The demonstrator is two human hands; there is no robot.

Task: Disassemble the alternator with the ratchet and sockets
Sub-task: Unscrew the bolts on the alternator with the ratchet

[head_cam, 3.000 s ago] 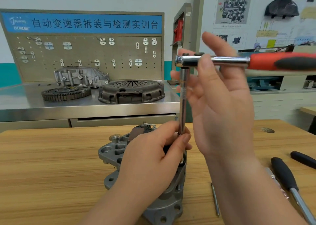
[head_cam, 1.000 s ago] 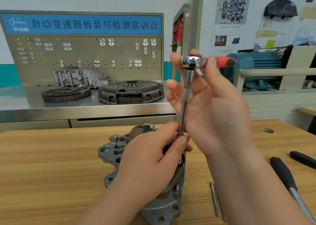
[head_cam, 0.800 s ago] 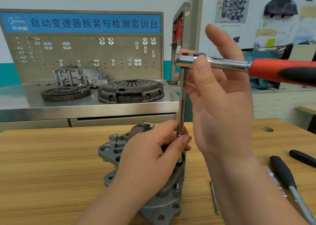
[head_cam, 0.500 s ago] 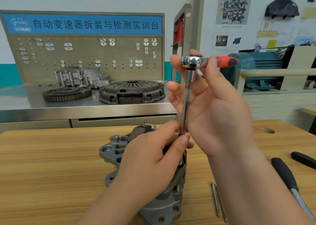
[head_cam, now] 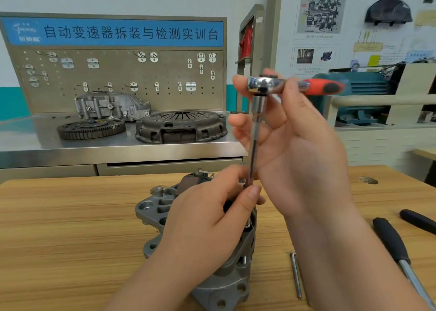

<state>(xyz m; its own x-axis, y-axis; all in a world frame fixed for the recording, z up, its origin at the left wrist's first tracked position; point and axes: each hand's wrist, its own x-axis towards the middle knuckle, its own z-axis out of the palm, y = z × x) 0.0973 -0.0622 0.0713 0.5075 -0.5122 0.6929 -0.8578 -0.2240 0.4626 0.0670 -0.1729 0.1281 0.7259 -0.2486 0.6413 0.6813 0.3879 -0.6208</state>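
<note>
- The alternator stood on the wooden table, near centre. Its long axis appeared roughly upright with the terminal end on top; the exact tilt could not be told.
- The extension bar ran upright down to the housing's right edge. The ratchet sat level on top of it, red handle pointing right.
- The left hand rested on the alternator and pinched the bar's lower end between thumb and fingers.
- The right hand held the ratchet head, thumb in front and fingers behind.
- Step in hand, as judged: backing out a through bolt.
- The next move calls for keeping the socket seated and the bar upright while swinging the handle.
- One long bolt lay on the table, right of the alternator.
</note>
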